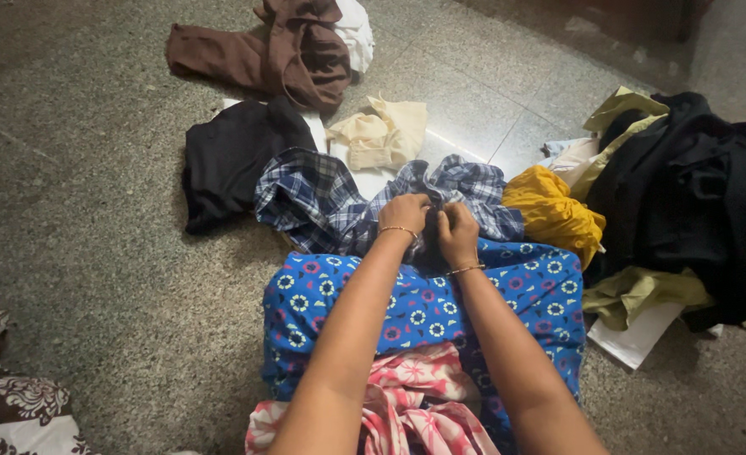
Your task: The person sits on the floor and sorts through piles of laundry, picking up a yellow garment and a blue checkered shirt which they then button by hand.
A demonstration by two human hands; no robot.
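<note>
both hands, left hand (404, 213) and right hand (457, 233), pinched shut side by side on the plaid shirt (322, 198), bunching its near edge over the blue floral cloth (516, 295), probably to get a straight edge, other clothes loose on floor (95, 278)

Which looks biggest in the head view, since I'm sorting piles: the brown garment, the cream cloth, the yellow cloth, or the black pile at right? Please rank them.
1. Black pile at right, clearly largest.
2. Brown garment.
3. Yellow cloth and cream cloth look alike; the cream one lies farther from the camera, so I won't rank them.
</note>
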